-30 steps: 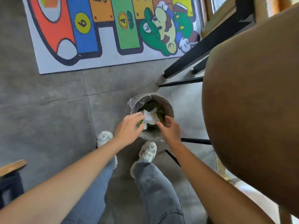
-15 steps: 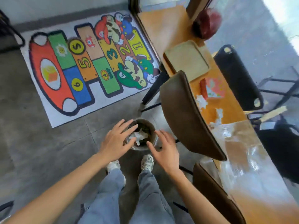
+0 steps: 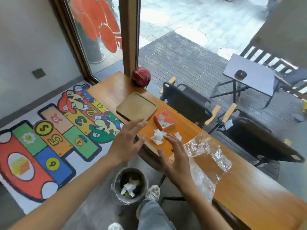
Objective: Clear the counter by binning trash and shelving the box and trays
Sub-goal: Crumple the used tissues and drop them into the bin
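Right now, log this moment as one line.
left hand: open, empty | right hand: open, near crumpled tissue | bin: holds tissue | counter: tray, box, plastic wrap

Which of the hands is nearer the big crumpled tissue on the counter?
Right. The right hand has its fingertips just beside the big crumpled tissue, at its near right edge. The left hand hovers off to the tissue's left, over the counter edge, fingers spread.

A square wooden tray and a red box lie mid-frame on the counter; crumpled tissues and clear plastic wrap lie below them, a tissue-filled bin bottom centre.
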